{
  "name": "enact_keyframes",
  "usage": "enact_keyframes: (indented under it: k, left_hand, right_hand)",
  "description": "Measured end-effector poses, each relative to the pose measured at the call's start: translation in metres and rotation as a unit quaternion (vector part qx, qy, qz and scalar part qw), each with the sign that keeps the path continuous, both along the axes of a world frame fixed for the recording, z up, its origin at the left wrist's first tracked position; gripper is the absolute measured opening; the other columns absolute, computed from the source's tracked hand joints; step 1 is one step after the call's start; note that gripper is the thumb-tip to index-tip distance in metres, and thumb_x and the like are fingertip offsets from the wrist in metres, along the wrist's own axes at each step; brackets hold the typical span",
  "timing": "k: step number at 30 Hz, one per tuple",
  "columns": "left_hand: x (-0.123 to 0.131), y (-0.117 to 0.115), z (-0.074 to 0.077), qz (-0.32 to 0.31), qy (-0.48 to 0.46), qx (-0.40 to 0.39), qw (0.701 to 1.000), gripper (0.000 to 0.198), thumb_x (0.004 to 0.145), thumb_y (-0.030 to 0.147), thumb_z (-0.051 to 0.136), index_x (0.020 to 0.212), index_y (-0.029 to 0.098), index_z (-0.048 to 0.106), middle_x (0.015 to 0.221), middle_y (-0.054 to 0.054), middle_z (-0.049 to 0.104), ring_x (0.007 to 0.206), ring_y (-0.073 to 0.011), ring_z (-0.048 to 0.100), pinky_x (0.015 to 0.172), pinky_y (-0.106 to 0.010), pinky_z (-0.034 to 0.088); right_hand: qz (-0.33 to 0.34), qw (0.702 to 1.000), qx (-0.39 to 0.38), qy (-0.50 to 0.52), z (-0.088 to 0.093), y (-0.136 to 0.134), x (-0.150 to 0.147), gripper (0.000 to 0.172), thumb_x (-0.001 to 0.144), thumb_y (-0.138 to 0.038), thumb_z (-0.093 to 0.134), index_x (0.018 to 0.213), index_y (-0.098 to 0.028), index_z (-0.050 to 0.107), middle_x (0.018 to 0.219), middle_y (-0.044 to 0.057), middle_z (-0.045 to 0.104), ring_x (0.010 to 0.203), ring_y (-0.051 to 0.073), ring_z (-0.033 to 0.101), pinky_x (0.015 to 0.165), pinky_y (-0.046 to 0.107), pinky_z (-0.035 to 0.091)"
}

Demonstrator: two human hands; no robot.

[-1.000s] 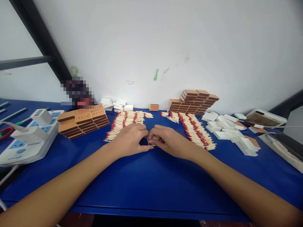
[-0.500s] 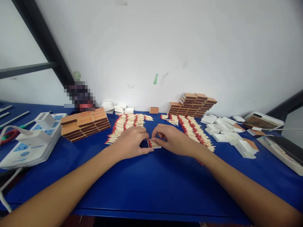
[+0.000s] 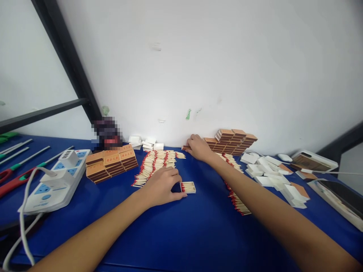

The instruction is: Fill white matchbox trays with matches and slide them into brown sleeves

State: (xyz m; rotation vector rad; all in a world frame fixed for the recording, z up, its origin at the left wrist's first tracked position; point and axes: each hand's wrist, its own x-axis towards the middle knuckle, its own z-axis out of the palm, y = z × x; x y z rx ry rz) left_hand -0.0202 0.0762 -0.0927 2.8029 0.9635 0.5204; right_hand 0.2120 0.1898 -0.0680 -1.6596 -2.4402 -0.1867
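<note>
A small white matchbox tray (image 3: 188, 187) filled with red-headed matches lies on the blue table. My left hand (image 3: 164, 186) holds it at the left end, thumb at the front edge and fingers at the back corner. Farther off, by the wall, my right hand (image 3: 198, 148) is closed on a brown matchbox sleeve (image 3: 185, 147), partly covered by the fingers. Loose matches (image 3: 154, 164) lie in rows behind my left hand. More matches (image 3: 239, 204) spread under my right forearm, which hides part of them.
Stacked matchboxes stand at the left (image 3: 112, 164) and in a stepped pile (image 3: 231, 141) against the wall. White empty trays (image 3: 269, 172) are heaped at the right, others (image 3: 149, 144) at the back. A power strip (image 3: 61, 185) with cables and a phone (image 3: 346, 185) flank the work area.
My right hand has left the tray and reached back to the matchbox sleeve by the wall. My left hand stays at the tray. The view has tilted upward.
</note>
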Motion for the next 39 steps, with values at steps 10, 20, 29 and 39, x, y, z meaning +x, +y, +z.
enact_keyframes:
  k: [10,20,29,39]
  left_hand:
    - [-0.007,0.011,0.002,-0.006,-0.030,0.009,0.999,0.024,0.095,0.043,0.075,0.096,0.019,0.073,0.096,-0.006,0.071,0.095,-0.0247,0.066,0.088,-0.039,0.053]
    - [-0.005,0.010,0.003,0.010,-0.017,0.023,1.000,0.041,0.092,0.052,0.076,0.117,0.020,0.075,0.114,-0.009,0.073,0.120,-0.0310,0.060,0.111,-0.051,0.044]
    - [-0.004,0.014,0.004,-0.009,-0.028,-0.012,0.999,0.025,0.096,0.044,0.076,0.107,0.022,0.075,0.102,-0.005,0.073,0.109,-0.0266,0.060,0.104,-0.044,0.044]
    - [-0.008,0.026,0.000,-0.026,-0.092,-0.040,0.995,0.024,0.091,0.043,0.083,0.103,0.023,0.076,0.096,-0.003,0.075,0.095,-0.0229,0.060,0.093,-0.038,0.045]
  right_hand:
    - [0.100,0.965,-0.186,0.157,0.018,-0.082,0.057,0.036,0.108,-0.048,0.049,0.103,-0.022,0.072,0.091,0.005,0.075,0.079,0.022,0.064,0.073,0.034,0.048]
    - [0.044,0.967,-0.167,0.189,-0.014,-0.137,0.065,0.048,0.089,-0.045,0.079,0.130,-0.023,0.066,0.132,0.013,0.070,0.122,0.032,0.066,0.103,0.047,0.054]
    - [0.109,0.947,-0.184,0.240,-0.009,-0.145,0.054,0.030,0.092,-0.036,0.074,0.120,-0.026,0.071,0.123,0.008,0.072,0.113,0.027,0.067,0.095,0.043,0.055]
    - [0.108,0.936,-0.154,0.297,-0.010,-0.143,0.053,0.033,0.094,-0.039,0.074,0.124,-0.026,0.072,0.126,0.010,0.072,0.107,0.026,0.068,0.086,0.041,0.058]
